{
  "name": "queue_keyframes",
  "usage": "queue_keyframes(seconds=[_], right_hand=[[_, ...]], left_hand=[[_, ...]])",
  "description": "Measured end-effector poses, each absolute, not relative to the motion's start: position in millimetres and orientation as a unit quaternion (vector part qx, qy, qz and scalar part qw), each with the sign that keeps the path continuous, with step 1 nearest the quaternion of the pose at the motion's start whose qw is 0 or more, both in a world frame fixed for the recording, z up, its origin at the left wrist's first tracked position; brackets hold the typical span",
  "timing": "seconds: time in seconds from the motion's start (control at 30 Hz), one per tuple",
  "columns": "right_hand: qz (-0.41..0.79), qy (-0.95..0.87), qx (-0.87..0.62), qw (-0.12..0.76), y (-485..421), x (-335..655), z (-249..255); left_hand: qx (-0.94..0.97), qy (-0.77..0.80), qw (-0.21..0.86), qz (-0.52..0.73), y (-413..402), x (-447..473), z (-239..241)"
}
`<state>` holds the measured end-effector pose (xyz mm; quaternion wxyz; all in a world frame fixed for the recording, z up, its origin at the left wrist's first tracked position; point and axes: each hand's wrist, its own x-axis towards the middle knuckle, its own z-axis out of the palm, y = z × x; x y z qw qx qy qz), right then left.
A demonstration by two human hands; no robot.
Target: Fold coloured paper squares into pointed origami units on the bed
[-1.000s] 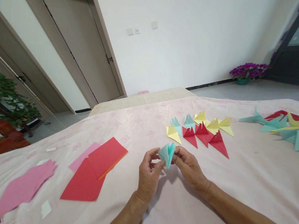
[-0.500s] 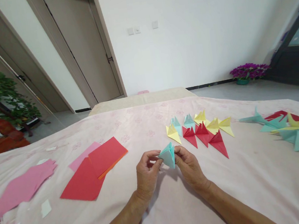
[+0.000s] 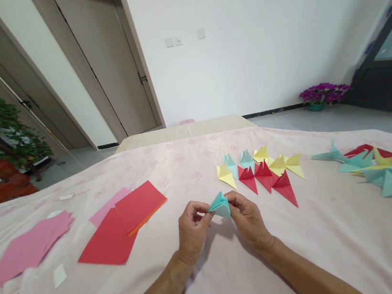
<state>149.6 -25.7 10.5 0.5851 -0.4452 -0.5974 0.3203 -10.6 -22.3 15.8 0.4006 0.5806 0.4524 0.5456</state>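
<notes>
A small folded piece of light-blue paper [image 3: 220, 206] is held between my two hands, just above the cloth. My left hand [image 3: 194, 227] pinches its left corner between thumb and fingers. On the other side, my right hand [image 3: 246, 217] grips the right edge the same way; some of its fingertips are hidden behind the paper. Layers of the fold show along the top. Beyond my right hand stand several folded paper cranes: red ones [image 3: 263, 174], yellow ones [image 3: 279, 162] and light-blue ones [image 3: 246, 158].
Red paper sheets [image 3: 109, 238] lie to the left, with pink sheets [image 3: 32, 246] farther left and small white scraps [image 3: 59, 276] nearby. A pile of larger folded paper birds [image 3: 391, 179] rests at the right. A pale pink flowered cloth [image 3: 213, 279] covers the table.
The light-blue paper has tilted in my fingers, so its pointed top leans over and more of its layered edge shows. Both hands keep hold in nearly the same place.
</notes>
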Motion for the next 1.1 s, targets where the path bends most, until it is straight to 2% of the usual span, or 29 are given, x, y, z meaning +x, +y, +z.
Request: queue_keyframes(seconds=[0.23, 0.47, 0.67, 0.9, 1.1], right_hand=[[0.251, -0.644, -0.407, 0.598, -31, 148, 26], [0.261, -0.691, -0.368, 0.565, -35, 152, 29], [0.233, -0.681, -0.423, 0.55, -31, 150, 24], [0.317, -0.623, -0.476, 0.534, -34, 144, 21], [0.308, -0.63, -0.463, 0.541, -33, 144, 24]], left_hand=[[0.601, 0.427, 0.384, 0.555, -24, -12, 19], [0.611, 0.439, 0.396, 0.527, -23, -13, 17], [0.576, 0.425, 0.468, 0.518, -21, -12, 17], [0.551, 0.42, 0.509, 0.511, -22, -8, 24], [0.575, 0.446, 0.484, 0.487, -21, -9, 26]])
